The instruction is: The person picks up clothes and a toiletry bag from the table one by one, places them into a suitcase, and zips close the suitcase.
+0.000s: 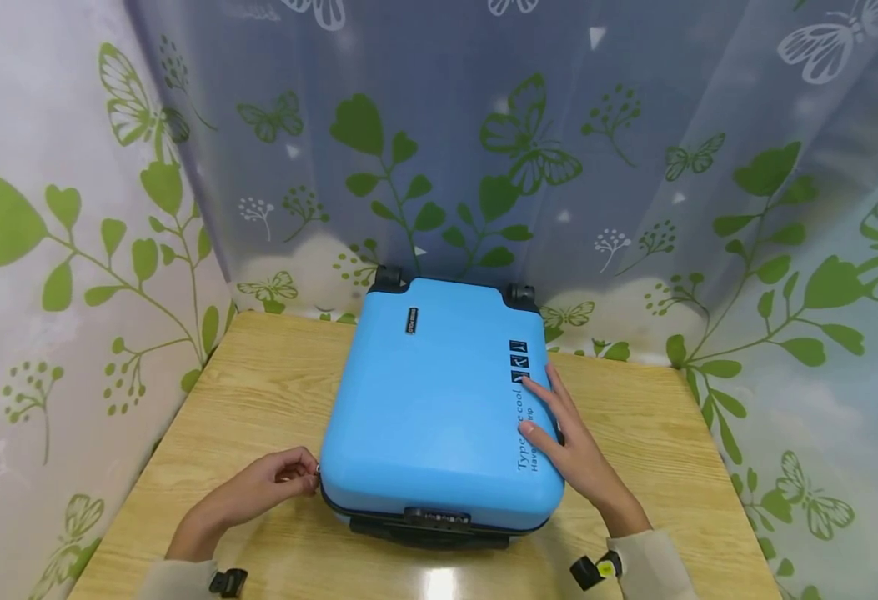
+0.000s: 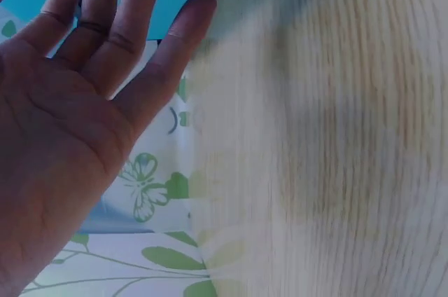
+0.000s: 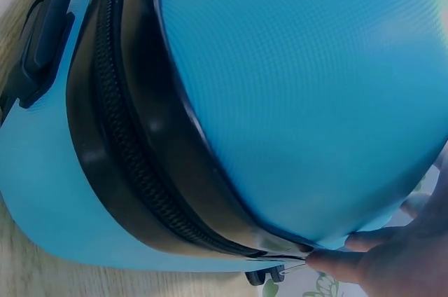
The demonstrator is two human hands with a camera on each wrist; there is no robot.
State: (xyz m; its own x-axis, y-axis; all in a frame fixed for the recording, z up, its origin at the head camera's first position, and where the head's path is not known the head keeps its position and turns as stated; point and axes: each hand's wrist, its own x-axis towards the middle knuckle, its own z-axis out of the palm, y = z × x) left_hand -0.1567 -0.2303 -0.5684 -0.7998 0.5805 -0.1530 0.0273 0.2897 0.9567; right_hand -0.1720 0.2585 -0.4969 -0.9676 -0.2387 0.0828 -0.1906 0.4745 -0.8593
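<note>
Nearest us: left hand (image 1: 273, 482) at the near-left corner of the suitcase (image 1: 431, 408), fingers curled in and pinched on the zipper pull (image 1: 318, 475). It's a small tab and a fingertip-only hold.

Right hand (image 1: 569, 442) lies flat on the right side of the lid, over the printed text. Its fingers are straight and apart, pressing down and gripping nothing.

The suitcase lies flat on the wooden table (image 1: 258, 392), lid up. The handle (image 1: 427, 533) and lock (image 1: 437, 518) face us on the near side. The close view shows the zipper (image 3: 133, 171) closed along the black seam and running to the corner where the tab sits.

Far end: both wheels (image 1: 388, 275) are at the back of the table, close to the butterfly curtain (image 1: 439, 125). We can't tell if they touch it.

Risks as we judge them:
- The pinch slips off the tab. The hold is thin, and any pull here goes around a curved corner.
- The slider binds at that corner if the pull goes off-line from the track.
- The shell skates on the smooth tabletop if the flat hand eases off, because nothing else holds it in place.
- A shove backward puts the wheels into the curtain.
</note>
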